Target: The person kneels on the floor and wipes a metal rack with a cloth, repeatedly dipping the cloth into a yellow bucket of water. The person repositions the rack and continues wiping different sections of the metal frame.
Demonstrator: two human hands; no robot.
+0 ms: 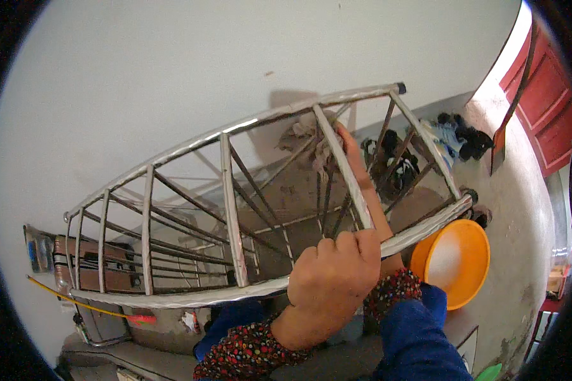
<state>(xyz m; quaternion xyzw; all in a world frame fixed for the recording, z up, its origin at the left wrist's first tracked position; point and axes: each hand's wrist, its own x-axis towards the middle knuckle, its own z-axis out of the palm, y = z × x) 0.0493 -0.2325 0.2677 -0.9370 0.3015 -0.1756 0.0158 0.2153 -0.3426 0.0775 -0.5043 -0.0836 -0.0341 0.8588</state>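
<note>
A metal rack shaped like a ladder, its rails and rungs shiny and wrinkled as if wrapped, slants across the view in front of a wall. My left hand is closed around its near rail, beside the foot of a rung. Through the frame reaches my right arm; my right hand is at a crumpled greyish cloth behind a rung near the far rail. The rung and the cloth hide part of its fingers.
An orange basin with whitish contents stands right of the rack. Several shoes lie by the wall. A brown suitcase and a yellow stick are at left, a grey sofa below. A shovel leans near the red door.
</note>
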